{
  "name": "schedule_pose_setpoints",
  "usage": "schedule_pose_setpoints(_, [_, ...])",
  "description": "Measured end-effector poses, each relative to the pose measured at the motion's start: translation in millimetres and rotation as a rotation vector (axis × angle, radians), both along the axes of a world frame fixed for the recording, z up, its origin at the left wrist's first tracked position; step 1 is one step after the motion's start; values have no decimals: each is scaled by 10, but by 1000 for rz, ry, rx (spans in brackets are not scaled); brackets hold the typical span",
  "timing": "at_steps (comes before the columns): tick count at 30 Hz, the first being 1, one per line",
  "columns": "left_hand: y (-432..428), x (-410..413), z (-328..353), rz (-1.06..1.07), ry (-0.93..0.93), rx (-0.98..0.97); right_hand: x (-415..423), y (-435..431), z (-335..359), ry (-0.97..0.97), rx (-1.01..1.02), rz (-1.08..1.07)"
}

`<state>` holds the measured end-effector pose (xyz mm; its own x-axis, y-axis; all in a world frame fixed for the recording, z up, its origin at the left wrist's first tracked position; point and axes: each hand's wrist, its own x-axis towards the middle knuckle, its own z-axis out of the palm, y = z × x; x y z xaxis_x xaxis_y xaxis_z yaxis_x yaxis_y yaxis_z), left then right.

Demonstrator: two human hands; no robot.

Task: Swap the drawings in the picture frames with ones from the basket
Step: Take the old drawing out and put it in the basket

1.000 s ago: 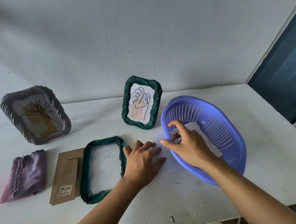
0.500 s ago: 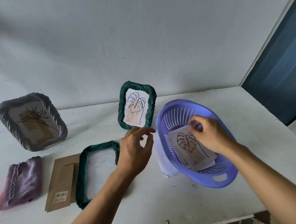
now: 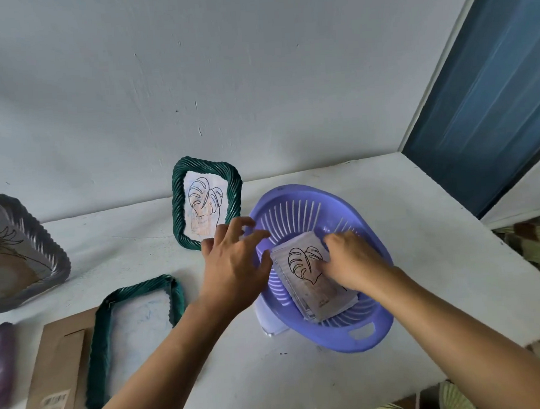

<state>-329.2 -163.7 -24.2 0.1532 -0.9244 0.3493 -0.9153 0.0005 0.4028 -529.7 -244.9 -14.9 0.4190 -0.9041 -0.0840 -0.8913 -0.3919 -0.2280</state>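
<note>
Left hand [image 3: 234, 268] wide beside one basket [image 3: 293, 189], right hand [image 3: 353, 262] on one drawing stack [image 3: 317, 300], grip unclear; three frames [image 3: 178, 209].

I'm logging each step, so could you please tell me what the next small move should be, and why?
Probably the right hand should pinch the top drawing and lift it out of the basket. It rests on that drawing, the left hand hovers open at the rim, and the green frame lying flat holds no drawing.
</note>
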Motion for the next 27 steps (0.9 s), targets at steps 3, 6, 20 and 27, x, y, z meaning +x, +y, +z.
schedule_pose_setpoints(3, [1,8,-75,23,62,-49,14,-7,-59,24,20,-17])
schedule_pose_setpoints(6, [31,13,-133,35,178,-51,4,-53,-109,26,30,-38])
schedule_pose_setpoints(20, [69,33,-157,14,173,33,3,-159,-234,-81,-20,-58])
schedule_pose_setpoints(27, [79,32,-105,11,148,53,13,-128,-89,-290,-84,-24])
